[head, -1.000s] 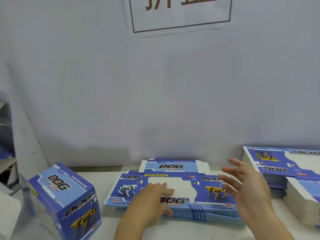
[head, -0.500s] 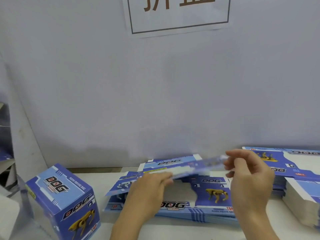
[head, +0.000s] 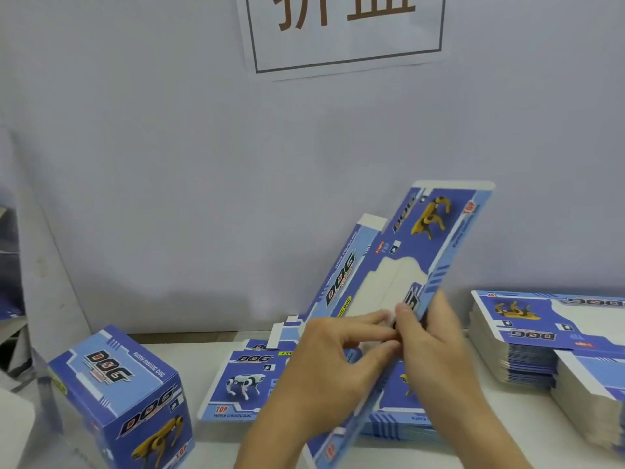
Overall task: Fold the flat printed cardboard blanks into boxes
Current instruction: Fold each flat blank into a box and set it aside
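Two bare forearms; left hand point(head: 333, 367), right hand point(head: 431, 336); no sleeves, rings or gloves visible

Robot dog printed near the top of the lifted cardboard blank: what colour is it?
Yellow, on a blue panel of the lifted flat printed cardboard blank; seen in the head view.

Packing workshop bench: stacked printed blanks point(head: 527, 346), wall sign point(head: 345, 32).

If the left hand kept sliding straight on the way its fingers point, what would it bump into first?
The left hand points right, and its fingertips already meet the right hand at the lifted cardboard blank that both pinch. So the right hand's fingers come first, though exact depth is hard to judge.
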Available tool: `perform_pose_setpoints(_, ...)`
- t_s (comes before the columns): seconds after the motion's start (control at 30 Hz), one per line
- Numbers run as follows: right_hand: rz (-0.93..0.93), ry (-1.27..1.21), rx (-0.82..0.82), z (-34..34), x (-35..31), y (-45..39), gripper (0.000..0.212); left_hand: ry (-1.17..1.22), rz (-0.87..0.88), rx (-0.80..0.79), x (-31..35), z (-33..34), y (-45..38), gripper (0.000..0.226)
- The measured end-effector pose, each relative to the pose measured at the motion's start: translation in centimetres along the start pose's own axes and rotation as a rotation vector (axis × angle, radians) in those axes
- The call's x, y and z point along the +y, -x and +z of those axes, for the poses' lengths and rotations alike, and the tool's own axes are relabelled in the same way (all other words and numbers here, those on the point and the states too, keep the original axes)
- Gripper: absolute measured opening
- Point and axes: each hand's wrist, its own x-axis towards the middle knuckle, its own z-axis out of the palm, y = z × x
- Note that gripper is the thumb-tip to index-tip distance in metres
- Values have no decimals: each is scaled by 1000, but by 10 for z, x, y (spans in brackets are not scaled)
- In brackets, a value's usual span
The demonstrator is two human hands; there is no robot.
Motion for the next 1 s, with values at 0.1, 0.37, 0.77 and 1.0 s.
perform_pose_setpoints(0.1, -27, 45, 45, -20, -9, -6, 34, -15, -42, 223, 0, -5, 0, 27)
perform_pose_setpoints(0.37, -65, -152, -133, -48, -19, -9, 28, 378, -232, 426, 2, -31, 2, 63)
perform_pose_setpoints(0.77, -93, -221, -338, -23, -10, 2, 42, 515, -187, 8, 17, -10, 7, 63)
perform_pose_setpoints(1.0, -97, -173, -197, -24, -10, 1, 44, 408, -111, 293, 18, -4, 0, 52)
